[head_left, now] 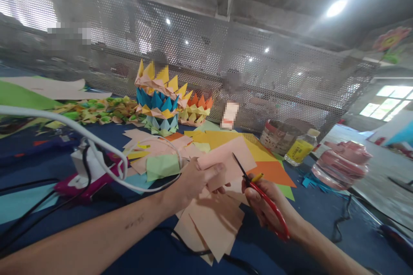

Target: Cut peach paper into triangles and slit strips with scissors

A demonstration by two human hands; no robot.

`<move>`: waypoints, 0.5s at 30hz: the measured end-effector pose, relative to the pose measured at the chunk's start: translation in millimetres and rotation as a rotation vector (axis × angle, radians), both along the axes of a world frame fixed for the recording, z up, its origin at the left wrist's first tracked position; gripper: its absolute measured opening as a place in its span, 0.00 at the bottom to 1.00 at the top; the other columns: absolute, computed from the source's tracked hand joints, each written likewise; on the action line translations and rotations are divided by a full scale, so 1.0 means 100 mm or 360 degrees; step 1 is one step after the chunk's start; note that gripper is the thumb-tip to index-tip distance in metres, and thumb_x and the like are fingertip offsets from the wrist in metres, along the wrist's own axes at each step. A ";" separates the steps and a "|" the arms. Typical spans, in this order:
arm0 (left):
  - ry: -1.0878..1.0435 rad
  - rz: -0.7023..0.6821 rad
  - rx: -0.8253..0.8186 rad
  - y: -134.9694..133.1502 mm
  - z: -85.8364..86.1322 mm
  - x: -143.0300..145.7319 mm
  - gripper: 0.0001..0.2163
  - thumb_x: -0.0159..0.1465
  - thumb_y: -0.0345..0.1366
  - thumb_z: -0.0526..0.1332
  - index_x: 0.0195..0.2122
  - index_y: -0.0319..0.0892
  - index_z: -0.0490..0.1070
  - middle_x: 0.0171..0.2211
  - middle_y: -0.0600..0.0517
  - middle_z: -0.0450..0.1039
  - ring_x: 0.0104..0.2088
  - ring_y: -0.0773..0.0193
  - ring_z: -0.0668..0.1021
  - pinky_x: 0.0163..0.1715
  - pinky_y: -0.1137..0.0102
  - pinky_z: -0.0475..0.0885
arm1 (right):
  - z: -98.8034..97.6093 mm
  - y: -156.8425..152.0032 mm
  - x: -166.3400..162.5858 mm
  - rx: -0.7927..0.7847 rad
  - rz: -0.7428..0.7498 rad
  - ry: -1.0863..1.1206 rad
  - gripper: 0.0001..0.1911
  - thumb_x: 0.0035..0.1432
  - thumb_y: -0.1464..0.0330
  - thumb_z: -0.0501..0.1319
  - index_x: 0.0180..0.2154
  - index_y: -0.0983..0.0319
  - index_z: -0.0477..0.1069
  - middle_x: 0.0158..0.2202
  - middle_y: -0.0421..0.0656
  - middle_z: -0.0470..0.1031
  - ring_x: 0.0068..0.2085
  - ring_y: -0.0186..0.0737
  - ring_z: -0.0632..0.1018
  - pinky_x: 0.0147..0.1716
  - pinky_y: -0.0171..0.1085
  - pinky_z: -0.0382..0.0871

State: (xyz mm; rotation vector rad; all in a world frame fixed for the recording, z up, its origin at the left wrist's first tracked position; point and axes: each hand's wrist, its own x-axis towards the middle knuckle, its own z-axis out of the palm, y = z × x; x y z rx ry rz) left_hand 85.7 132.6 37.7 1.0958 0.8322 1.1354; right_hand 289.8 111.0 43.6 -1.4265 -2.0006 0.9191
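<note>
Pink sheet (pixel 226 154) | raised over loose pink pieces (pixel 219 227), clamped between thumb and fingers of left hand (pixel 196 180) | right hand (pixel 278 193) closed round red scissors (pixel 263 195) (blade contact: cannot tell) | advisable: paper taut, thumb off the blade line | moving room over blue tabletop (pixel 318 210) rightward, its edge by pink jug (pixel 343 165); white cable (pixel 61 118) near left wrist

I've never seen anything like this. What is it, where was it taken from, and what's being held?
There is no machine here, just a person's bare left hand and right hand. The only picture comes from a camera worn on that person's head, looking forward and down. The left hand holds a pink sheet; the right holds red-handled scissors. On the blue table below lie loose pink pieces. Farther back stand pointed paper shapes, and to the right, a yellow-labelled bottle and a pink-topped jug.
</note>
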 end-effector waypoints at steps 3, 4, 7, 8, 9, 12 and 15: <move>-0.0027 -0.0017 0.0010 0.01 -0.02 0.00 0.15 0.52 0.44 0.65 0.31 0.34 0.73 0.22 0.46 0.76 0.19 0.63 0.76 0.20 0.71 0.70 | 0.02 0.01 -0.01 0.0049 -0.0019 -0.0026 0.24 0.55 0.45 0.51 0.25 0.59 0.61 0.10 0.33 0.60 0.11 0.30 0.63 0.13 0.30 0.52; -0.0038 -0.0023 0.0008 0.01 -0.02 0.00 0.15 0.52 0.44 0.65 0.31 0.34 0.73 0.22 0.46 0.76 0.20 0.62 0.76 0.20 0.71 0.70 | 0.03 0.01 -0.01 0.0054 -0.0012 -0.0053 0.24 0.55 0.45 0.51 0.26 0.59 0.61 0.10 0.33 0.61 0.11 0.30 0.63 0.13 0.30 0.53; -0.0057 -0.0037 0.0003 0.00 -0.02 0.00 0.14 0.52 0.44 0.65 0.30 0.35 0.73 0.21 0.48 0.75 0.20 0.62 0.76 0.20 0.71 0.70 | 0.08 0.01 0.00 0.0089 0.0031 -0.0170 0.26 0.56 0.44 0.48 0.29 0.60 0.62 0.11 0.34 0.64 0.11 0.31 0.66 0.14 0.30 0.56; -0.0058 -0.0036 0.0006 0.00 -0.01 0.00 0.14 0.52 0.43 0.65 0.30 0.35 0.73 0.21 0.48 0.75 0.20 0.62 0.76 0.20 0.71 0.71 | 0.09 0.01 0.01 0.0107 0.0054 -0.0203 0.27 0.56 0.43 0.47 0.30 0.60 0.62 0.12 0.35 0.66 0.12 0.32 0.67 0.15 0.30 0.57; -0.0060 -0.0036 0.0010 -0.01 0.00 0.00 0.14 0.52 0.43 0.65 0.29 0.36 0.73 0.21 0.48 0.75 0.21 0.61 0.77 0.20 0.71 0.71 | 0.10 0.00 0.02 0.0127 0.0080 -0.0225 0.28 0.55 0.42 0.47 0.30 0.61 0.63 0.13 0.36 0.67 0.14 0.33 0.69 0.16 0.30 0.59; -0.0048 -0.0030 -0.0012 -0.02 0.02 0.00 0.13 0.52 0.43 0.65 0.29 0.36 0.73 0.21 0.49 0.74 0.24 0.60 0.78 0.21 0.72 0.71 | 0.12 0.01 0.04 0.0153 0.0131 -0.0228 0.30 0.53 0.41 0.47 0.31 0.61 0.64 0.17 0.39 0.69 0.17 0.36 0.74 0.18 0.31 0.61; -0.0027 -0.0024 -0.0040 -0.02 0.02 -0.01 0.13 0.52 0.43 0.65 0.28 0.37 0.73 0.21 0.50 0.74 0.24 0.60 0.79 0.22 0.72 0.71 | 0.12 0.01 0.04 0.0127 0.0131 -0.0203 0.30 0.52 0.40 0.48 0.32 0.61 0.64 0.19 0.39 0.69 0.19 0.38 0.75 0.18 0.32 0.61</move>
